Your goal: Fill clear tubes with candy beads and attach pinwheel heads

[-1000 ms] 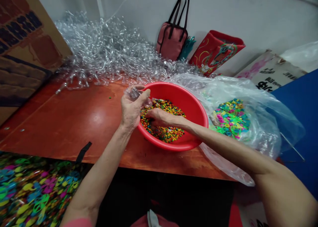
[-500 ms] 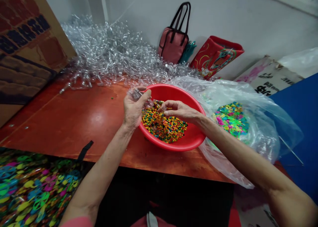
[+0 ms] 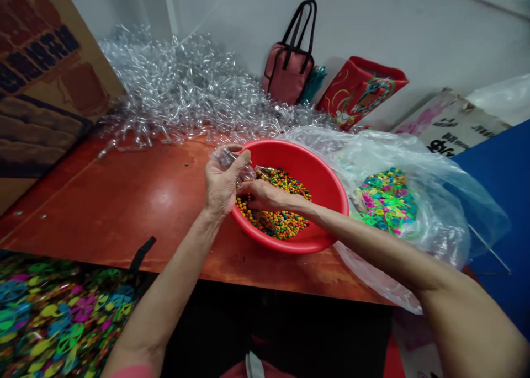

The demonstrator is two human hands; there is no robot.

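The multicoloured beads are lying in a loose layer in the red basin, covering the left and middle of its floor. The right hand is resting with its fingertips down among the beads; whether those fingers are closing on any beads cannot be told, as the tips are hidden. The left hand is sitting at the left rim, with the beads lying just to its right. It is clamping a bunch of clear plastic pieces between the thumb and the curled fingers; their count cannot be told

Pose: the left forearm is rising from the lower left, the thumb pointing up and to the right. The right forearm is crossing the right rim diagonally, the elbow bending at the lower right, the fingers pointing left. The 2 hands are standing close together, the right being slightly lower

Surroundings: the basin is standing on the reddish table. To its right, 1 transparent bag is holding coloured plastic parts. Behind, 1 heap of clear tubing-like pieces is lying near the wall
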